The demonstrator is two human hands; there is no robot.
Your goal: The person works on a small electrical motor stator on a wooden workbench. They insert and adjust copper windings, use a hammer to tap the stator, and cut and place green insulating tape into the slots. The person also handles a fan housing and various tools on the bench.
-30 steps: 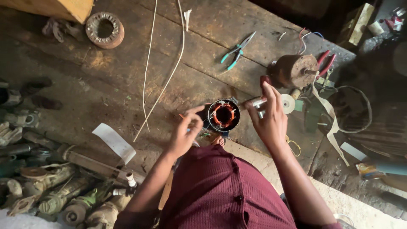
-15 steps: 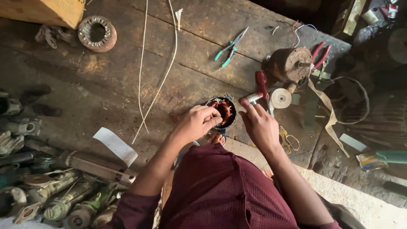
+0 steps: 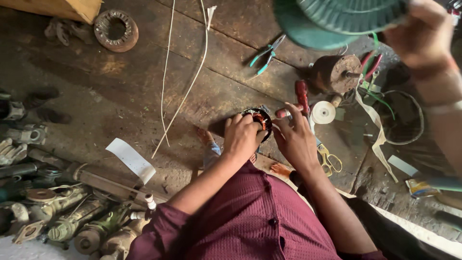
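Copper-wound stator (image 3: 260,120) (both hands gripping).

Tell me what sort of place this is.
Likely a motor repair workshop. Both hands, left and right, work on a copper-wound stator on a worn wooden bench; pliers, a rusty motor and old metal parts lie around.

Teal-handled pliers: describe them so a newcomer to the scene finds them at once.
Start at the dark wooden workbench and go to its far edge, beyond the person's right hand. Left of the rusty brown cylindrical motor lie the teal-handled pliers, on bare wood. They are the only teal tool; the pliers beside the motor have red handles.
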